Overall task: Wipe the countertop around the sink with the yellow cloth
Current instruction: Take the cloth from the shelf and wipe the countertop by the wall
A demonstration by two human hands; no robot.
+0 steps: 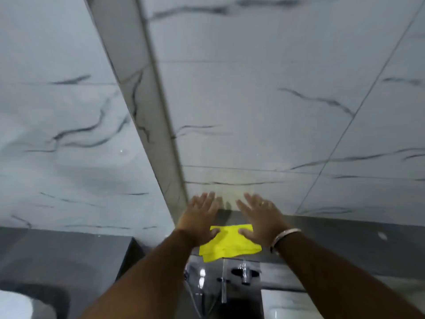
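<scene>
1. Filling most of the view, a marble-look tiled wall [264,100] in pale grey with dark veins; a raised vertical strip of the same tile [147,111] runs down it to a point just left of the hands.
2. Below the wall, the dark grey tabletop [345,240] spans the frame as a ledge, with a separate dark block [69,254] at a lower level on the left.
3. Two bare forearms reach up from the bottom edge, side by side and apart.
4. At the bottom right, the white corner of what looks like the sink [282,305], only partly in frame; at the bottom left, a white rounded object [13,305] too cut off to name.
5. There's the yellow cloth [230,242], lying flat on the tabletop against the wall's foot, between the two hands, its near corner hanging slightly over the front edge.
6. The left hand [200,217] is spread flat, fingers splayed toward the wall, thumb resting on the cloth's left edge; the grip is open, clasping nothing.
7. The right hand [259,217] mirrors it: palm down, fingers wide, thumb on the cloth's right side, grip open too.
8. Chrome tap fittings [243,272] gleam just under the cloth, blurred.
9. A metal bracelet [284,237] circles the right wrist, and a ring [261,203] sits on one finger.
</scene>
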